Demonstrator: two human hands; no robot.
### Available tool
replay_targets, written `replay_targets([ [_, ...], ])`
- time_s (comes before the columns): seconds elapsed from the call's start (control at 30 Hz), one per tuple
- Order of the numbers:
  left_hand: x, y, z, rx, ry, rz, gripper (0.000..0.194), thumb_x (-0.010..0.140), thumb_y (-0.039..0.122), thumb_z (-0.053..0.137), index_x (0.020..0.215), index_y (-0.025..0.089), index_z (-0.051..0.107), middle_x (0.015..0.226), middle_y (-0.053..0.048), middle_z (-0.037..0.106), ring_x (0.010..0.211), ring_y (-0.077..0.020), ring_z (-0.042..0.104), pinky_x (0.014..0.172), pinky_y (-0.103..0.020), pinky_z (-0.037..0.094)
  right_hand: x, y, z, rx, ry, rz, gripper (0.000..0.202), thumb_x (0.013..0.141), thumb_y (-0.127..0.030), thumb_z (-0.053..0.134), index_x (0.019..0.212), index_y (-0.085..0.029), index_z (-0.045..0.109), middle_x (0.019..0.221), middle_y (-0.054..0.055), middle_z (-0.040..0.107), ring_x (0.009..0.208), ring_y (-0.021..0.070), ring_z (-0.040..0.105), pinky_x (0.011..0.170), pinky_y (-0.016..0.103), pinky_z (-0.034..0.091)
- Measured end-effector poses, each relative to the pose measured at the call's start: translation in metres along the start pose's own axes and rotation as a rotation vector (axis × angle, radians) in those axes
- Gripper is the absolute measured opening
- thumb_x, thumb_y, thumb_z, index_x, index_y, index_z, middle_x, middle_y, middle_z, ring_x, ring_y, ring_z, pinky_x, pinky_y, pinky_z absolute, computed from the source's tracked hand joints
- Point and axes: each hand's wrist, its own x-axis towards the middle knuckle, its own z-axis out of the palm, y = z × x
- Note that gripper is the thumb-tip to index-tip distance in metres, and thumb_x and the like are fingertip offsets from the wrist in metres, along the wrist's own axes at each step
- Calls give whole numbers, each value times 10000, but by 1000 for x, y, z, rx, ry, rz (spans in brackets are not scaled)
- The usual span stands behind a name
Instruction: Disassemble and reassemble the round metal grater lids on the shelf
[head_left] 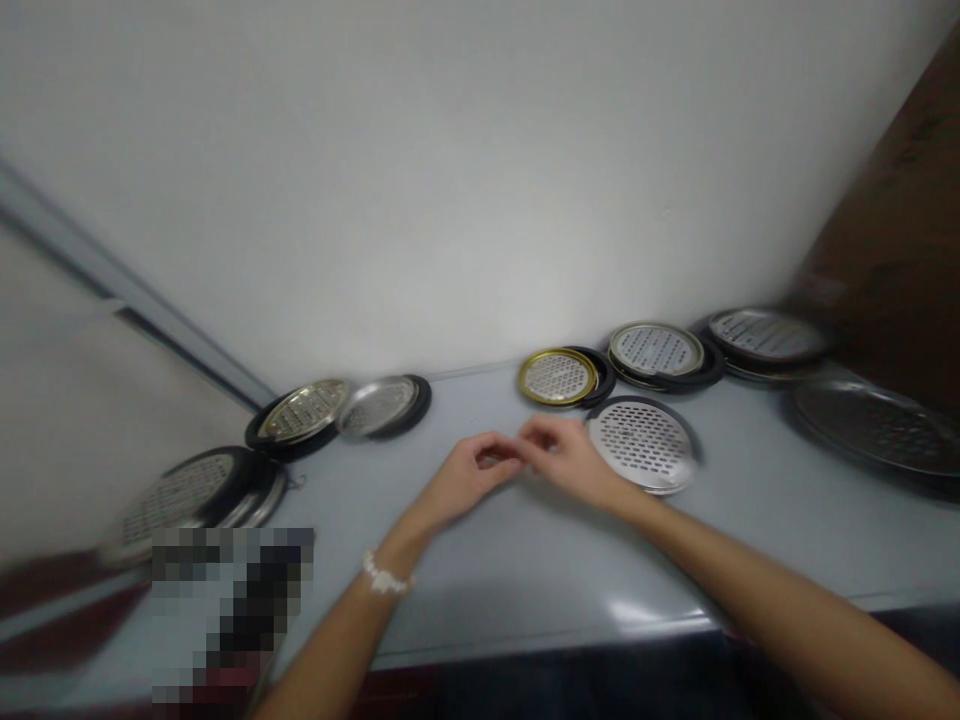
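Above the middle of the grey table, my left hand and my right hand meet at the fingertips. The fingers of both are curled and pinched. Anything between them is too small or too hidden to make out. A bracelet of white beads circles my left wrist. Nearest to my right hand lies a round silver grater disc with rows of slots and a dark rim, partly behind the hand. Just behind it, a gold-rimmed grater disc overlaps a black ring.
Other round graters with black rims lie along the wall: a silver one, a blurred one, a dark one. More rest at left, one brassy, one silver, one stacked. A brown box stands right.
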Motion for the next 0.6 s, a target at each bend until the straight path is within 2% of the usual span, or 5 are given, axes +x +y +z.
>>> replay_targets([
  [0.2, 0, 4, 1, 101, 38, -28, 259, 845, 367, 669, 919, 133, 751, 899, -82, 765, 845, -216, 663, 813, -320, 497, 0, 2, 1, -33, 6, 5, 184, 880, -288, 634, 741, -171, 658, 648, -7, 653, 608, 128, 561, 576, 236, 389],
  [0.33, 1, 1, 2, 180, 65, -26, 277, 890, 380, 592, 821, 142, 714, 805, -66, 729, 792, -201, 652, 773, -300, 497, 3, -2, -8, -225, 80, -64, 191, 909, -269, 583, 750, -181, 641, 667, 4, 654, 624, 141, 572, 600, 246, 389],
  [0.47, 3, -7, 0, 213, 122, -18, 334, 928, 406, 503, 776, 157, 665, 756, -64, 689, 755, -194, 642, 747, -303, 499, 10, -11, -38, -621, 223, -48, 284, 965, -316, 502, 726, -194, 594, 702, 46, 657, 665, 179, 597, 637, 280, 385],
  [0.53, 3, -10, -1, 196, 128, -32, 335, 933, 408, 478, 781, 162, 645, 756, -67, 685, 748, -193, 643, 732, -305, 500, 13, -11, -62, -875, 242, 74, 312, 981, -350, 468, 748, -192, 602, 771, 94, 689, 708, 215, 629, 642, 299, 386],
  [0.6, 4, -10, -2, 171, 124, -44, 320, 931, 403, 475, 779, 166, 628, 760, -67, 683, 745, -190, 643, 725, -304, 501, 15, -4, -87, -1047, 179, 216, 346, 993, -398, 438, 804, -181, 630, 830, 137, 705, 760, 256, 659, 662, 323, 410],
])
